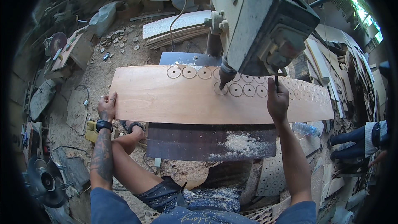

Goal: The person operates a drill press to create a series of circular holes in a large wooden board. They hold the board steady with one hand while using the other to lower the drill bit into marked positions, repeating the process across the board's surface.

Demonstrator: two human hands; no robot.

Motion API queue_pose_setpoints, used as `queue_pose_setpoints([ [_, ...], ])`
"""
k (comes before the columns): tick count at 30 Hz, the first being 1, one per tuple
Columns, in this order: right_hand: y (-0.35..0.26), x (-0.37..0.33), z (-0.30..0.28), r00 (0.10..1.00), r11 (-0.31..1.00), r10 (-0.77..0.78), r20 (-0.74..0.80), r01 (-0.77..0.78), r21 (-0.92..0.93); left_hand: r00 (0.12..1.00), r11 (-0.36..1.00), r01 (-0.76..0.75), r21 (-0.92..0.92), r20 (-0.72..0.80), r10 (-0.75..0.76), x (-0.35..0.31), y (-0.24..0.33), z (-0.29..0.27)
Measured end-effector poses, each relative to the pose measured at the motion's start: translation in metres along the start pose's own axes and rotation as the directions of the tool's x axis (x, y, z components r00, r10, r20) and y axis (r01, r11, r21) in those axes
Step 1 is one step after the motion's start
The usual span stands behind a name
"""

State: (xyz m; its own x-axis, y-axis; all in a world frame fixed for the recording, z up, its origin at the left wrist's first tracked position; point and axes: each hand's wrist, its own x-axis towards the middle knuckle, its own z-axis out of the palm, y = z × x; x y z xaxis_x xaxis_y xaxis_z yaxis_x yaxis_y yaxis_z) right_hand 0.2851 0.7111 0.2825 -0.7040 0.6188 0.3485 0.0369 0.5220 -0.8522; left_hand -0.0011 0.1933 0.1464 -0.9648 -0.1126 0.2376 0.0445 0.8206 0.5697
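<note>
A long plywood board (pixel 166 99) lies across the dark drill press table (pixel 186 141). Rows of cut circles, each with a small centre hole, run along its far side and right part. My left hand (pixel 107 107) grips the board's left end, fingers closed round the edge. Above the board hangs the drill press head (pixel 257 20); its spindle (pixel 226 74) reaches down to a ring on the wood, and the cutter's tip is hard to make out. My right hand (pixel 278 101) is closed round the dark feed lever (pixel 276 82).
Wood shavings (pixel 246 144) cover part of the table's near side. Stacked panels (pixel 178 27) lie behind; round discs (pixel 120 37) are scattered on the floor. A fan (pixel 47 180) stands at lower left, a plastic bottle (pixel 306 129) at right, and another person (pixel 356 139) stands at far right.
</note>
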Motion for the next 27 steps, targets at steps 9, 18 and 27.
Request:
queue_pose_setpoints([
  [9, 0.018, 0.006, 0.020, 0.975, 0.978, -0.170, -0.144, 0.149, -0.144, 1.000, 1.000, 0.026, 0.002, 0.009, -0.026, 0.001, -0.003, 0.002],
  [18, -0.054, -0.004, -0.008, 0.983, 0.918, 0.181, 0.041, -0.154, -0.366, 1.000, 1.000, 0.014, 0.000, 0.001, -0.014, 0.000, -0.001, 0.000],
  [27, -0.235, 0.128, -0.093, 0.825, 0.420, -0.533, 0.188, 0.451, -0.788, 0.999, 0.999, 0.028, -0.018, 0.025, -0.028, -0.005, 0.005, -0.003],
])
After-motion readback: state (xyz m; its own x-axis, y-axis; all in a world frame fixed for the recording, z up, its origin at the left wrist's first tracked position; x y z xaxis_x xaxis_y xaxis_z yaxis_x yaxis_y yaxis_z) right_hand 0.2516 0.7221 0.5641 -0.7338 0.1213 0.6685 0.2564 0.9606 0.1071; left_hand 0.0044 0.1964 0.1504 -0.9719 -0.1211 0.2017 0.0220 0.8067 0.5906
